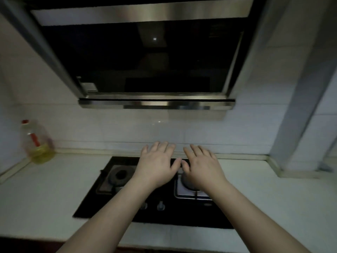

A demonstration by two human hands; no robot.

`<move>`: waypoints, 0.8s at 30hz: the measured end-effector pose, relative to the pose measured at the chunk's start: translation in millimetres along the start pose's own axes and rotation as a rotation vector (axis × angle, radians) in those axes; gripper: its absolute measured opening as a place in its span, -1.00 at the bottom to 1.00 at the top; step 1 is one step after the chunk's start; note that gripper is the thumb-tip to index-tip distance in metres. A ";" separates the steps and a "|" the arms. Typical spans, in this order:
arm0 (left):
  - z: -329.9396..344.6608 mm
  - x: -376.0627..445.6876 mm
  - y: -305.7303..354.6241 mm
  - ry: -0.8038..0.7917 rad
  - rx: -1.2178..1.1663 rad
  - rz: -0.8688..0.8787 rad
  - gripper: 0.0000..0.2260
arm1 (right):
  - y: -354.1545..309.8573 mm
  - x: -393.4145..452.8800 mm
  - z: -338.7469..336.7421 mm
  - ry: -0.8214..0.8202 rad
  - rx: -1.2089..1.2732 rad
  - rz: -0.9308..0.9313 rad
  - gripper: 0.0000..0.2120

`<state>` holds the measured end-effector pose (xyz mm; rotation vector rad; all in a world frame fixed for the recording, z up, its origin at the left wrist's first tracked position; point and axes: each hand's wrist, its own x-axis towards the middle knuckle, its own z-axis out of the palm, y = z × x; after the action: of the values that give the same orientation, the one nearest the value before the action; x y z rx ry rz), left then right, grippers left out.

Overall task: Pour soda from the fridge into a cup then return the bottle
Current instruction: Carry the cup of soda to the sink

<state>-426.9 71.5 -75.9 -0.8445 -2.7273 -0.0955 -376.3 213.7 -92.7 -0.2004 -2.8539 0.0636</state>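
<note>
Left hand [157,162] and right hand [202,165] are held flat, fingers spread wide, nothing gripped, side by side above the stove [127,207] set in the table [45,189]. No fridge, soda bottle or cup is seen, so direction, axis, nearer hand and looks cannot be told. Oil bottle [37,143] is left against the wall.

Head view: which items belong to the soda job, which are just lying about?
Job:
left hand, open, holds nothing
right hand, open, holds nothing
No soda bottle, cup or fridge in view.

Lying about:
oil bottle
gas hob
range hood
</note>
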 end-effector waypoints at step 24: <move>44.9 101.7 238.0 -0.021 -0.239 0.772 -0.47 | 192.2 -137.8 -37.3 -0.019 -0.193 0.801 -0.49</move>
<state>-384.4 330.0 -94.5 -1.8947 -2.2372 -0.2489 -209.7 385.0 -106.5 -1.3594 -2.5997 -0.0517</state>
